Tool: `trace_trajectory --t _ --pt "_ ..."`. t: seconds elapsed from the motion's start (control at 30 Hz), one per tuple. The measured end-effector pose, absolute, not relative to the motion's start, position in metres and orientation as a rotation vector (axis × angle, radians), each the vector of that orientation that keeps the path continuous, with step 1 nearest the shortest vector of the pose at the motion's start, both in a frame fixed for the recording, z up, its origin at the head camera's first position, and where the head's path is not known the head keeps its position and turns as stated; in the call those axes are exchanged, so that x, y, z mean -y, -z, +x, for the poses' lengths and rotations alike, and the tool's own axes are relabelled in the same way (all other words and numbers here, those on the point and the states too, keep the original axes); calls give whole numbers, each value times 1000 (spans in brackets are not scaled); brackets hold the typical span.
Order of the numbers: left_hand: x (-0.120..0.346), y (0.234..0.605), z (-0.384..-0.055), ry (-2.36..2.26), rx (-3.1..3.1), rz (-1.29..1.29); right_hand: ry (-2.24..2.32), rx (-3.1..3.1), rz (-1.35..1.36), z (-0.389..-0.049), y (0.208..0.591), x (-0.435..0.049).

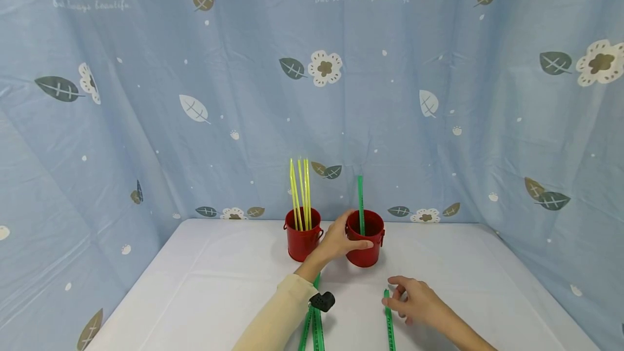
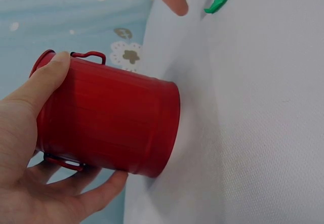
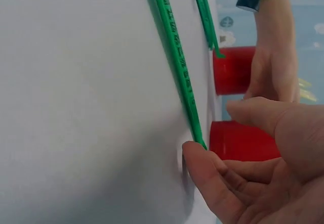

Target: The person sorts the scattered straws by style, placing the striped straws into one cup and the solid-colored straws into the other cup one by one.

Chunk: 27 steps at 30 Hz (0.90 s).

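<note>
A small red bucket stands on the white table, and my left hand grips it around its side. One green printed strip, like a wrapped straw, rises upright out of it. In the left wrist view, my thumb lies along the bucket's rim side and my fingers curl beneath it. My right hand hovers at the far end of another green strip lying on the table. In the right wrist view, a fingertip is right at that strip's end, while the thumb stands apart from it.
A second red bucket, holding several thin yellow sticks, stands to the left. More green strips lie on the table beside my left forearm. Behind the white table hangs a blue patterned curtain.
</note>
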<state>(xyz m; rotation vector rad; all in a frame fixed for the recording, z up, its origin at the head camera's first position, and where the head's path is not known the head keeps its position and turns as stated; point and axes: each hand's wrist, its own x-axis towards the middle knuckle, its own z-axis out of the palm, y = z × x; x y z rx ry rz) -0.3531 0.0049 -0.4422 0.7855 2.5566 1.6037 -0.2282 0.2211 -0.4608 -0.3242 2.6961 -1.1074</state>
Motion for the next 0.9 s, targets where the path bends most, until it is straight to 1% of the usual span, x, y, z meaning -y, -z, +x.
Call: trace_trajectory --t 0.27,0.6,0.9 --pt "-4 442 -352 -1612 -2550 786 1081 -2697 -306 -223 463 -218" --pt "-5 442 -351 -1630 -2533 773 922 -2752 -114 -216 463 -209" --pt "-5 442 -351 -1626 -2539 782 770 -2786 -25 -210 461 -196"
